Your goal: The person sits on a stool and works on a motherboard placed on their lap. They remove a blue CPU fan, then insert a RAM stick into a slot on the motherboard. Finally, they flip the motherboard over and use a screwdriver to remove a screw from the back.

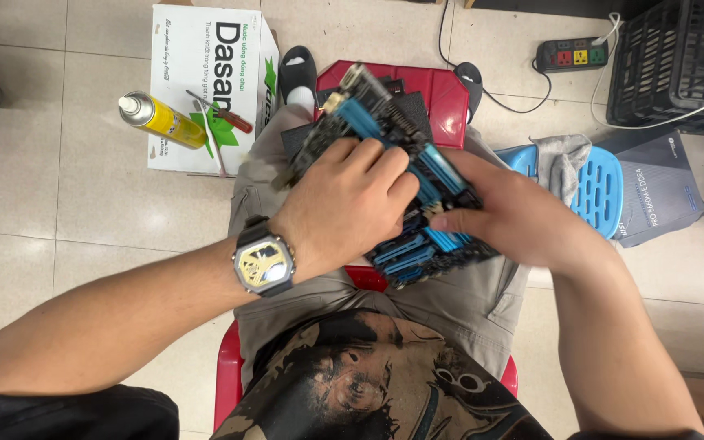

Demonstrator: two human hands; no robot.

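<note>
Beige tiled floor (59, 204) carries everything: white cardboard box (205, 81) far left, with a yellow spray can (160, 120) and a red-handled screwdriver (222, 114) lying on top of it. Far right on the floor sit a power strip (572, 55), a black plastic crate (674, 65), a dark flat box (662, 191) and a blue plastic stool (596, 183) with a grey cloth (560, 163). Red stool (226, 375) near centre.

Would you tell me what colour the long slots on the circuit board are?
Blue, on a black circuit board; the head view shows them best.
</note>
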